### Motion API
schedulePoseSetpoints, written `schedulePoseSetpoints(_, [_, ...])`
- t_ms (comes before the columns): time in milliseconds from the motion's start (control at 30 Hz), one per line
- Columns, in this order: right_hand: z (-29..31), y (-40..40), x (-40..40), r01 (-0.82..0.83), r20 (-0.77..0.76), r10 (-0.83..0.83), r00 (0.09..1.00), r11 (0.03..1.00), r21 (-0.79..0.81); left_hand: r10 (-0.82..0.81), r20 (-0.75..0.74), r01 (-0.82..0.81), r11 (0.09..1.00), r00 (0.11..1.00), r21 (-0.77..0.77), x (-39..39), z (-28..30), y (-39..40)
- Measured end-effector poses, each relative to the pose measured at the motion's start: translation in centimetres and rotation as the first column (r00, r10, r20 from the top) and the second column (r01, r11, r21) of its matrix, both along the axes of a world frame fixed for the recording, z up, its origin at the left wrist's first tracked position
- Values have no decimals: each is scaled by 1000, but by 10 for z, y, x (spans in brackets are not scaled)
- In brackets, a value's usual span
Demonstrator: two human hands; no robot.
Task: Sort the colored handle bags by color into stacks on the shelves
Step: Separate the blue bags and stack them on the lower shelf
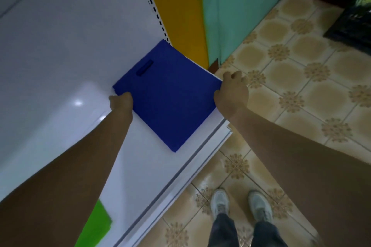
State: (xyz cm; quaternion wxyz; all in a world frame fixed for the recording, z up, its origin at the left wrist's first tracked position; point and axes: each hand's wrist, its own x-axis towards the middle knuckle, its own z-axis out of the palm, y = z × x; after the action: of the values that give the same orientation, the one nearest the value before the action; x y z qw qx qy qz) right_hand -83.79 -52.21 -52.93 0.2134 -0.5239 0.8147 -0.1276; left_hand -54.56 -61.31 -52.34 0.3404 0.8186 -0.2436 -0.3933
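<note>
A flat blue handle bag [170, 96] with a slot handle lies on the white shelf [144, 166], close to the shelf's right end. My left hand [121, 101] grips its left corner with curled fingers. My right hand [232, 90] grips its right corner at the shelf's front edge, fingers curled round the edge. A green bag [96, 224] lies further left on the same shelf, partly hidden under my left forearm.
The shelf's white back panel [70, 36] rises behind, with a slotted upright [152, 6] at its right end. Yellow [180, 16] and teal [236, 10] panels stand beyond it. A dark object [353, 18] sits on the tiled floor [301, 86]. My shoes [241, 204] are below.
</note>
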Motion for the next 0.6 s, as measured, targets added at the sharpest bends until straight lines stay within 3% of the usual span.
schedulePoseSetpoints(167, [16, 7, -1, -69, 30, 66, 997, 990, 121, -376, 201, 363, 927, 905, 98, -7, 23, 22])
schedulePoseSetpoints(233, [32, 26, 0, -89, 2, 89, 996, 990, 107, -455, 269, 442, 890, 849, 108, -12, 39, 45])
schedulePoseSetpoints(300, [54, 54, 5, -157, 72, 154, 986, 987, 36, -522, 311, 514, 850, 794, 113, -20, 60, 74])
schedulePoseSetpoints(400, [97, 104, 21, -298, 243, 297, 923, 954, -33, -567, 294, 564, 819, 769, 106, -28, 94, 121])
schedulePoseSetpoints(500, [148, 150, 51, -450, 348, 453, 821, 888, -95, -522, 228, 517, 852, 822, 86, -25, 140, 176])
schedulePoseSetpoints(600, [195, 189, 85, -563, 423, 570, 705, 812, -156, -421, 252, 435, 901, 872, -1, -4, 186, 237])
